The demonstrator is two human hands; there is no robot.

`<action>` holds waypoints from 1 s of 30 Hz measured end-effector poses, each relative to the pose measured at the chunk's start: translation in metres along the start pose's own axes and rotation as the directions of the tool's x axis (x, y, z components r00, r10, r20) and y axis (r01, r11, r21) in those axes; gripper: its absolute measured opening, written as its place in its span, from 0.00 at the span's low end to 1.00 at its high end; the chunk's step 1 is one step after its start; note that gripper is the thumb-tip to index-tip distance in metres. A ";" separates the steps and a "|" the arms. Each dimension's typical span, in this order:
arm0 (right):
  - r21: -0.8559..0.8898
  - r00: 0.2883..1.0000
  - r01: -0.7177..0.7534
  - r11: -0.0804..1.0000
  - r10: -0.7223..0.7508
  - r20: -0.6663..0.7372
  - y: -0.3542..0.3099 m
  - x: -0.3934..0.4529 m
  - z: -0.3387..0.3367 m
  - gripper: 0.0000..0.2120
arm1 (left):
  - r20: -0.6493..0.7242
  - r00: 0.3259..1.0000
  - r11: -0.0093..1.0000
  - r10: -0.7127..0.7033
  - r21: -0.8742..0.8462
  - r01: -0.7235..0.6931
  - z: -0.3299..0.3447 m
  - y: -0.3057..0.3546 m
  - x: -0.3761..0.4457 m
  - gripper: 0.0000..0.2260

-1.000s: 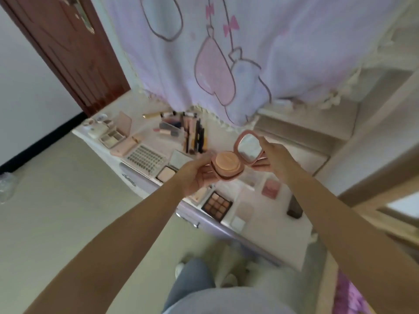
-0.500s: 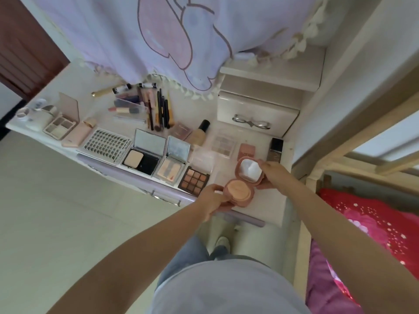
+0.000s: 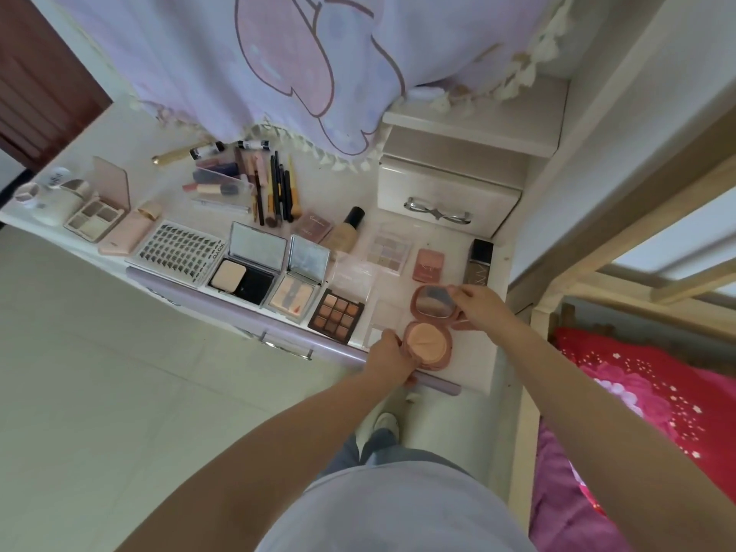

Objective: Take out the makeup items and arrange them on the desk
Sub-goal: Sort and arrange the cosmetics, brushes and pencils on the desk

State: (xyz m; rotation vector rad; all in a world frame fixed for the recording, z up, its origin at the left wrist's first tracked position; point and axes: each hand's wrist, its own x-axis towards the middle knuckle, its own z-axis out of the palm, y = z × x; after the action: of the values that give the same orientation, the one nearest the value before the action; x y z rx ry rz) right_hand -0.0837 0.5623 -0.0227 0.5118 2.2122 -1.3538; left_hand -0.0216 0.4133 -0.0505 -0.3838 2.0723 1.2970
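White desk (image 3: 446, 376) crowded with makeup, lilac curtain (image 3: 278, 53) above. Left hand (image 3: 392, 358) grips open pink compact (image 3: 428, 346) base; right hand (image 3: 480, 306) pinches its mirrored lid.

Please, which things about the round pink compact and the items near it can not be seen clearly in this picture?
- Head view: whether the round pink compact already rests on the desk; the left hand covers its near edge.
- Right hand: its fingertips are behind the mirror lid.
- Clear palette: washed out, its contents unreadable.
- Dark bottle: label too small and blurred.
- Drawer: closed, inside hidden.
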 end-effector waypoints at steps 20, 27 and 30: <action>-0.246 0.958 -0.059 0.967 -0.015 -0.288 0.009 0.037 -0.035 0.27 | 0.005 0.987 0.915 0.163 0.373 -0.153 -0.022 0.018 0.014 0.18; -0.253 0.949 -0.067 0.965 -0.017 -0.316 0.004 0.059 -0.031 0.28 | -0.030 0.956 0.894 0.293 0.363 -0.262 -0.014 0.038 0.034 0.15; -0.286 0.956 -0.067 0.956 -0.020 -0.294 0.000 0.065 -0.032 0.21 | -0.016 0.958 0.897 0.285 0.357 -0.261 -0.012 0.039 0.042 0.14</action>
State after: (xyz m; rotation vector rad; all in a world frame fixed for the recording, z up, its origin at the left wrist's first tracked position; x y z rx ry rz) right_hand -0.1432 0.5951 -0.0480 0.6604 2.5816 -0.9583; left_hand -0.0786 0.4247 -0.0479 0.0270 2.4263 1.0400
